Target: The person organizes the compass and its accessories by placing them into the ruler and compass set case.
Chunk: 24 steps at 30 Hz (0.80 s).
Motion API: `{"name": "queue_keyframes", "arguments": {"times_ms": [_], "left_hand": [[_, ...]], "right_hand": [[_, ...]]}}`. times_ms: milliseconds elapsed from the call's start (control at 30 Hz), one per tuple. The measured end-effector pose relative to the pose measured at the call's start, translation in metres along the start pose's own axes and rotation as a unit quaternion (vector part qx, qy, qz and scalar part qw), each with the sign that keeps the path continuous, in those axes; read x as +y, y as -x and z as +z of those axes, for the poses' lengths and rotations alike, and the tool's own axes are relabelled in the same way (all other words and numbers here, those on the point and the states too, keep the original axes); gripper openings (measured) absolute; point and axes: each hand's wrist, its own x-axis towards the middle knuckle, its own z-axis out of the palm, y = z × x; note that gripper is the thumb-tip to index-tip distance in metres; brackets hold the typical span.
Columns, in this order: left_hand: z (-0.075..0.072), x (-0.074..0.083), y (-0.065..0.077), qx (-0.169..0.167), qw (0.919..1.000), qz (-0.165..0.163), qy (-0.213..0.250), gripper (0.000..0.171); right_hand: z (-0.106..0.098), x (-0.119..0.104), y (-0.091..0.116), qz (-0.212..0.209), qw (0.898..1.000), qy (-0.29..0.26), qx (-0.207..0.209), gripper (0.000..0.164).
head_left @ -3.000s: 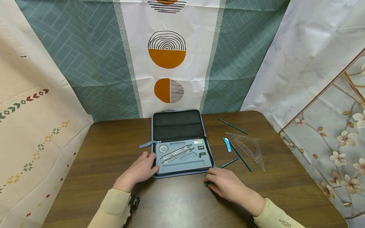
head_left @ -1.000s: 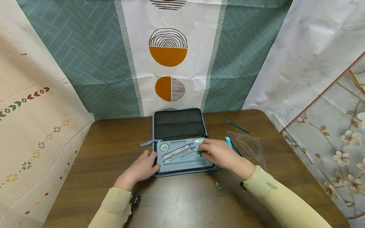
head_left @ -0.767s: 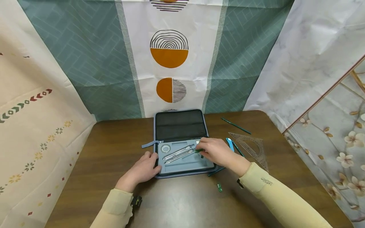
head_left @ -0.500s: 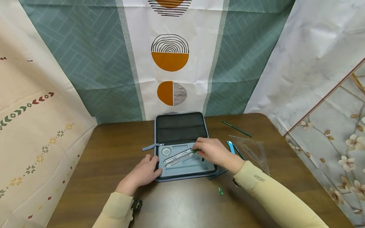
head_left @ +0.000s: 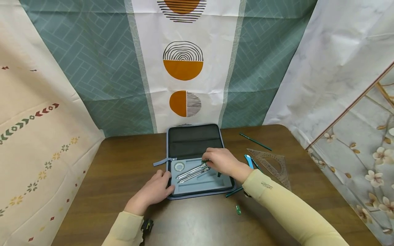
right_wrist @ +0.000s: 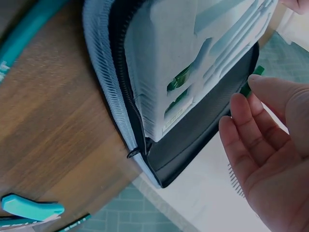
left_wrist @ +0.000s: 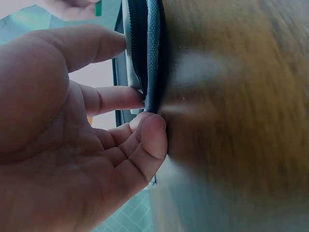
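Note:
A zip case lies unfolded with its black lid toward the back. Its grey-blue tray holds two silver compasses, a pale ring-shaped disc and a small dark green piece in a slot. My left hand grips the case's front left corner, thumb and index finger at the zip edge in the left wrist view. Above the tray's back part my right hand pinches a small green piece between thumb and fingers, most of it hidden. Its kind is not clear.
Another small green piece lies on the table in front of the case. To the right are a clear set square, a light-blue piece and green pencils. A blue strap sticks out left.
My right hand leaves a green piece on the table, reaches over the tray, then carries another green piece leftward toward the compasses' upper ends. My left hand stays at the case corner.

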Motion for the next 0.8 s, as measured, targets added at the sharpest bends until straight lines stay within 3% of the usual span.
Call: {"name": "queue_keyframes", "arguments": {"times_ms": [800], "left_hand": [[0.001,-0.001,-0.001,-0.002,1.0000,0.003,-0.001,0.044]], "right_hand": [[0.018,0.001,-0.031,0.044,0.998,0.001,-0.046,0.019]]}}
